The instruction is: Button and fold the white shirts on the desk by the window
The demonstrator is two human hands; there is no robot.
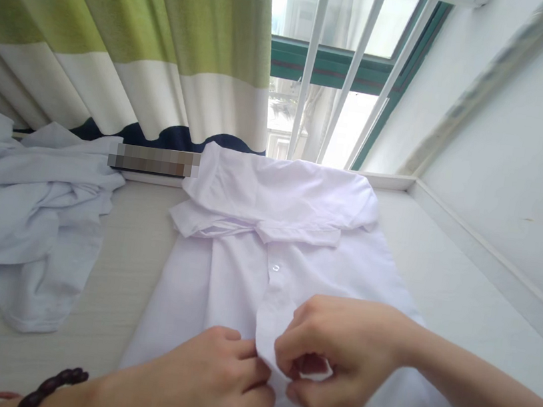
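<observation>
A white shirt (336,280) lies spread on the pale surface, its collar end toward the window and a column of buttons down its front. My left hand (221,378), with dark beads at the wrist, is closed on the edge of the shirt's button strip low on the front. Just to the right, my right hand (336,354) has curled fingers with a gap between thumb and forefinger. Its fingertips are at the shirt front, against or just above the cloth; whether they pinch any fabric is hidden. One button shows above both hands.
Several rumpled white garments (20,229) lie in a heap on the left. Behind stand a green and cream curtain (175,28) and a window with white bars (345,72). A white wall (526,152) rises on the right.
</observation>
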